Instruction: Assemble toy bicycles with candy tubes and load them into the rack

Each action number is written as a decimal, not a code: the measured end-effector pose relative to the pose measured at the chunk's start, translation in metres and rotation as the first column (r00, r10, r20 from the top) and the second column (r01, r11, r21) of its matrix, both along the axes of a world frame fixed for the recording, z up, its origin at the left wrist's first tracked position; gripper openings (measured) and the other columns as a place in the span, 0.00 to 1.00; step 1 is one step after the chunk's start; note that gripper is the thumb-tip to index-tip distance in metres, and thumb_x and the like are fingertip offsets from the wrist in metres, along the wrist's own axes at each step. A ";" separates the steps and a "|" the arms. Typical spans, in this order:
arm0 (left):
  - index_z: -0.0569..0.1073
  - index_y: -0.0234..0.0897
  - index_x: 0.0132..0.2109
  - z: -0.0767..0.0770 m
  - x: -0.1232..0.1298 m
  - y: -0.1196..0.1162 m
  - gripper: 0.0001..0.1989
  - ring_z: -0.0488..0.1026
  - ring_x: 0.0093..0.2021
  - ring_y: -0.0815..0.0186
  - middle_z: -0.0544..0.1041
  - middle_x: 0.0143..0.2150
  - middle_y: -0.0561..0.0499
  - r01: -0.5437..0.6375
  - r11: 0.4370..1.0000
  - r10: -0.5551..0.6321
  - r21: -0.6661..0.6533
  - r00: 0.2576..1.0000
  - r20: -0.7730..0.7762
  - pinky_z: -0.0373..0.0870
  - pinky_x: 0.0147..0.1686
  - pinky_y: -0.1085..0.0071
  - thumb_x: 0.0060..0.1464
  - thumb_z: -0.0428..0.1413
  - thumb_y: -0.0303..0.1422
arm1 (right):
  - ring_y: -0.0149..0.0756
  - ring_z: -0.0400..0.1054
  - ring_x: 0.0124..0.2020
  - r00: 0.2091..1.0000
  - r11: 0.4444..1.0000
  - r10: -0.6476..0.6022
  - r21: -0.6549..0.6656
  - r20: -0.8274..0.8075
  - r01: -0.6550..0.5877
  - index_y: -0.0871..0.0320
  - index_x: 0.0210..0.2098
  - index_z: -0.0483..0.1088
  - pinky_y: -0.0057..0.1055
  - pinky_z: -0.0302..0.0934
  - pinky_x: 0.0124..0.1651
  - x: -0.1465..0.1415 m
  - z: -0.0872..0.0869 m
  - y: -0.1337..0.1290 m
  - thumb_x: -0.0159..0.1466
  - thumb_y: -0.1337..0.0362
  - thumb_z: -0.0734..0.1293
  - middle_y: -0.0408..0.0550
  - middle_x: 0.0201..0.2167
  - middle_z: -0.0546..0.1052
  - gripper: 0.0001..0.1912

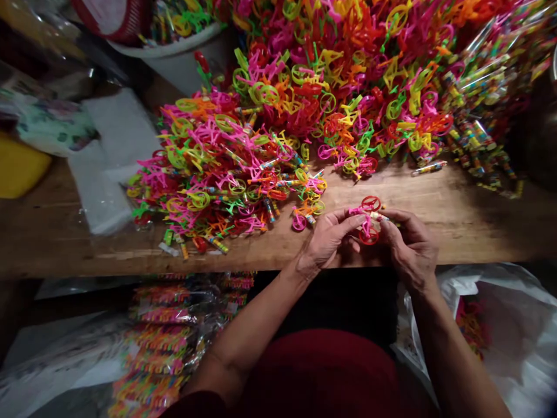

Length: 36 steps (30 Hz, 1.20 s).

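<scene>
While we lean over wooden bench [456, 220], left hand [328, 238] and right hand [409, 247] meet near its front edge. Fingers of both pinched shut on small toy bicycle [369, 223], pink frame, red wheels. Right fingertips also press striped candy tube [379, 216] against it. Big heap of plastic bicycles [304, 104] lies just beyond. White bag [513, 313] sits below bench at right.

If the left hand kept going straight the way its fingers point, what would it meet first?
The left hand points right, toward the small toy bicycle it already pinches; just past it sits the right hand. Depth looks roughly level, though unclear.
</scene>
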State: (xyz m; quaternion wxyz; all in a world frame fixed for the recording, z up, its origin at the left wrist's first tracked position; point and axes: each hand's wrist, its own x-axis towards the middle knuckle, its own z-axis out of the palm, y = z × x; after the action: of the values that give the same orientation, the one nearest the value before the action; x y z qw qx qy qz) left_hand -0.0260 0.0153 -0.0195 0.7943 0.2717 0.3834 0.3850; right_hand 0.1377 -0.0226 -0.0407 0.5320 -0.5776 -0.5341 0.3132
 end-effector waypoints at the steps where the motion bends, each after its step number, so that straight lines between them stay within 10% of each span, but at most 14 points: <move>1: 0.79 0.28 0.45 -0.001 0.001 0.000 0.25 0.75 0.28 0.71 0.80 0.35 0.50 0.001 1.000 -0.001 0.012 1.000 -0.001 0.70 0.19 0.79 0.46 0.72 0.42 | 0.33 0.77 0.34 1.000 1.000 -0.007 -0.014 -0.030 0.006 0.54 0.44 0.79 0.30 0.73 0.37 -0.001 -0.001 0.001 0.67 0.57 0.70 0.46 0.37 0.83 0.10; 21: 0.80 0.27 0.38 -0.007 -0.006 0.008 0.16 0.70 0.20 0.76 0.78 0.30 0.50 0.131 0.984 -0.114 0.121 0.984 -0.139 0.68 0.19 0.79 0.54 0.67 0.40 | 0.37 0.79 0.40 0.872 0.940 0.243 0.117 0.425 -0.320 0.52 0.50 0.77 0.33 0.72 0.43 0.020 0.006 0.006 0.70 0.66 0.66 0.48 0.42 0.83 0.12; 36: 0.78 0.26 0.35 -0.001 -0.006 0.003 0.04 0.68 0.15 0.77 0.76 0.22 0.52 0.214 0.976 -0.206 0.024 0.960 -0.189 0.63 0.15 0.81 0.59 0.62 0.25 | 0.39 0.79 0.39 0.898 0.945 0.074 0.257 0.434 -0.202 0.51 0.48 0.77 0.35 0.73 0.42 0.002 -0.001 -0.025 0.68 0.69 0.66 0.48 0.40 0.83 0.13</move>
State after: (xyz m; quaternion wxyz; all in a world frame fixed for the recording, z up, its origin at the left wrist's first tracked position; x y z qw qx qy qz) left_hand -0.0322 0.0187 -0.0208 0.7854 0.3629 0.4160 0.2798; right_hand 0.1394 -0.0477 -0.0413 0.4613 -0.5053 -0.7165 0.1361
